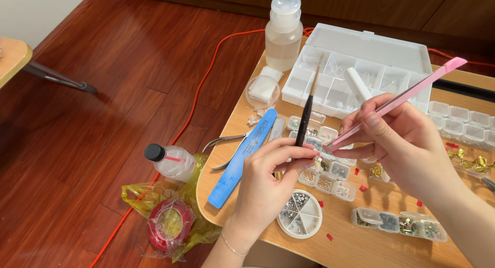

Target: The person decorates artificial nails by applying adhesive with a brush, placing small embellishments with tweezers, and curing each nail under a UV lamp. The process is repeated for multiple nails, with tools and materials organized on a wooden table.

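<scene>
Left hand (268,180) fingers pinch a black brush (307,116); right hand (407,144) fingers grip pink tweezers (397,100).

On the table (361,242), the organizer (361,67) sits at the far edge, with the pump bottle (283,33) to its left. The file (242,157) lies left of the small boxes (325,167), nippers (224,144) just beside it. The round dish (304,219) lies at the near edge. Left of the table, on the floor (93,123), a bottle (170,161) lies on a bag (165,216).
</scene>
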